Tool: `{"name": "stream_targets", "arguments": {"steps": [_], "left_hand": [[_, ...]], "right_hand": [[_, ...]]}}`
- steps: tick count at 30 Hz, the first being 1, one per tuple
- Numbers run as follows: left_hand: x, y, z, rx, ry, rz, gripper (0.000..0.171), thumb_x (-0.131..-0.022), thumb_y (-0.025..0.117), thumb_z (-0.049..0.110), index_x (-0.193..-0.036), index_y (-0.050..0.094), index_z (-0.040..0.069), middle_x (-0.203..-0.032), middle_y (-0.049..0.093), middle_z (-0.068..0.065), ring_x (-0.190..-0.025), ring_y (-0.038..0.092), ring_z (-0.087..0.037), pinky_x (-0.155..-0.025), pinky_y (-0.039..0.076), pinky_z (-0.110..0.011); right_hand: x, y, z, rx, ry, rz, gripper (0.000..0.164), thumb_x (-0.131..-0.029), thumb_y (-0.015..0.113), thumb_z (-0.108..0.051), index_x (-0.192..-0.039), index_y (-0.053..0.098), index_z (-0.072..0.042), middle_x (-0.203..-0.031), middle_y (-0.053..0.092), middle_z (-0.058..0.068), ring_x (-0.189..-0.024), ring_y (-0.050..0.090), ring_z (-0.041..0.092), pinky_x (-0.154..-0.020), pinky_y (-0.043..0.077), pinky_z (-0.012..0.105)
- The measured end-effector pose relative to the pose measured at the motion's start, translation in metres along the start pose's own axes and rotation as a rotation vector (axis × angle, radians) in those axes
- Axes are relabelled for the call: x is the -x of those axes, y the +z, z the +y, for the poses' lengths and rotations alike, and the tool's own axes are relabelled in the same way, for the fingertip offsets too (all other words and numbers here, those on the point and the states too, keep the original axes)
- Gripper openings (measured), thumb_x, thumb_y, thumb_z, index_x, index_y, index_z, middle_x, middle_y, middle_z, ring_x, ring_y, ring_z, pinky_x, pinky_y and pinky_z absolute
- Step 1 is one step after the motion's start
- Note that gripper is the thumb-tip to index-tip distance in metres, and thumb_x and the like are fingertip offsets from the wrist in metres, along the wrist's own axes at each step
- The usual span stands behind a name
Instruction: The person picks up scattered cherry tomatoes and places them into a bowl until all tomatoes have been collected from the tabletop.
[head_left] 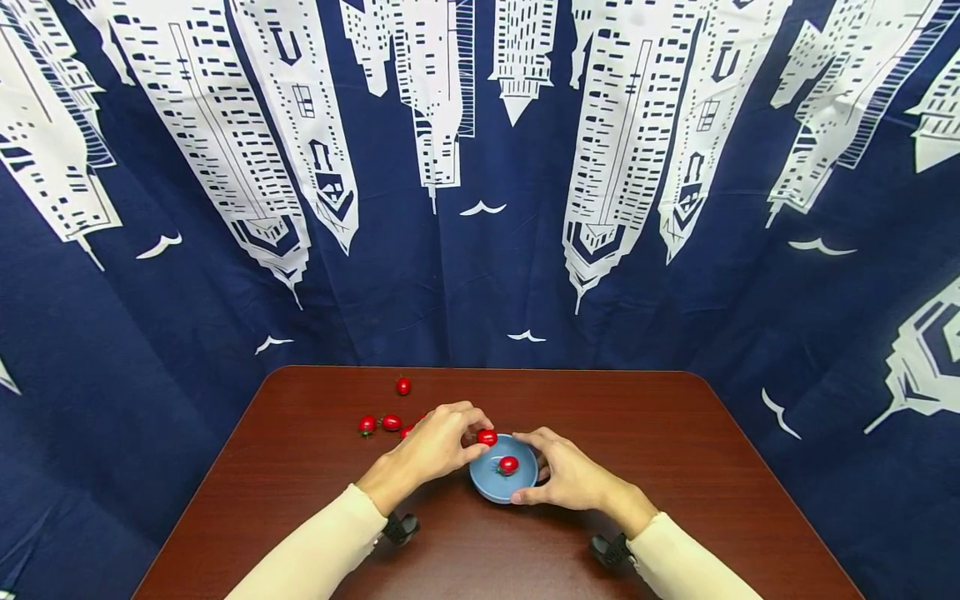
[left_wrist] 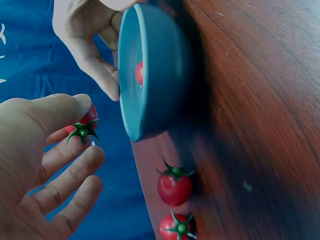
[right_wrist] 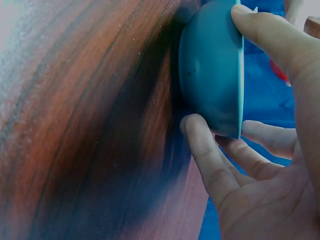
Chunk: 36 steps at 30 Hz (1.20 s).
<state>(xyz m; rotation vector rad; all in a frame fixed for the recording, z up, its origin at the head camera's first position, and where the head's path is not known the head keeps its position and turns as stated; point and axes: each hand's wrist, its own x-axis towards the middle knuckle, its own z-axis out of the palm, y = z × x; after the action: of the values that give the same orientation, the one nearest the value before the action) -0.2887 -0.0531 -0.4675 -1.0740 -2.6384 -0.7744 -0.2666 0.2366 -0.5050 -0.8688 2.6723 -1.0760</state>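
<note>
My left hand pinches a cherry tomato between thumb and fingers, over the left rim of a small blue bowl. The green leafy top of this tomato shows in the left wrist view, where the other fingers are spread apart. Inside the bowl lies another cherry tomato. My right hand holds the bowl from the right, its thumb at the near rim and its fingers around the far side. From the right wrist, the thumb is seen on the bowl's edge.
Several loose cherry tomatoes lie on the brown wooden table left of the bowl, partly hidden behind my left hand. One single tomato sits farther back. A dark blue cloth with white buildings hangs behind the table.
</note>
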Motion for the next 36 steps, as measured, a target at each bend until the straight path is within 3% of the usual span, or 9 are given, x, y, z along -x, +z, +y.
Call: {"name": "stream_targets", "arguments": {"steps": [15, 23, 36], "left_hand": [[-0.01, 0.019, 0.002, -0.068, -0.036, -0.013, 0.026, -0.097, 0.098, 0.025, -0.119, 0.086, 0.019, -0.106, 0.08, 0.003, -0.091, 0.074, -0.01, -0.083, 0.066, -0.026], [-0.009, 0.016, -0.001, -0.104, -0.053, -0.039, 0.053, -0.097, 0.096, 0.043, -0.143, 0.081, 0.021, -0.138, 0.078, -0.002, -0.122, 0.079, -0.022, -0.106, 0.07, -0.044], [0.003, 0.004, -0.011, -0.101, -0.089, -0.017, 0.057, -0.096, 0.096, 0.046, -0.145, 0.08, 0.024, -0.14, 0.077, 0.001, -0.119, 0.078, -0.021, -0.103, 0.069, -0.047]], "right_hand": [[-0.002, 0.004, -0.002, -0.016, -0.004, 0.002, 0.1, -0.087, 0.105, -0.038, -0.164, 0.058, 0.005, -0.135, 0.066, 0.016, -0.1, 0.077, 0.009, -0.085, 0.069, 0.022], [-0.001, 0.004, -0.004, 0.006, -0.015, 0.006, 0.101, -0.086, 0.105, -0.038, -0.163, 0.057, 0.007, -0.138, 0.067, 0.017, -0.096, 0.076, 0.007, -0.083, 0.068, 0.02], [-0.002, -0.001, -0.008, 0.074, 0.01, 0.012, 0.103, -0.086, 0.105, -0.044, -0.162, 0.058, 0.006, -0.136, 0.069, 0.014, -0.094, 0.074, 0.007, -0.082, 0.067, 0.02]]}}
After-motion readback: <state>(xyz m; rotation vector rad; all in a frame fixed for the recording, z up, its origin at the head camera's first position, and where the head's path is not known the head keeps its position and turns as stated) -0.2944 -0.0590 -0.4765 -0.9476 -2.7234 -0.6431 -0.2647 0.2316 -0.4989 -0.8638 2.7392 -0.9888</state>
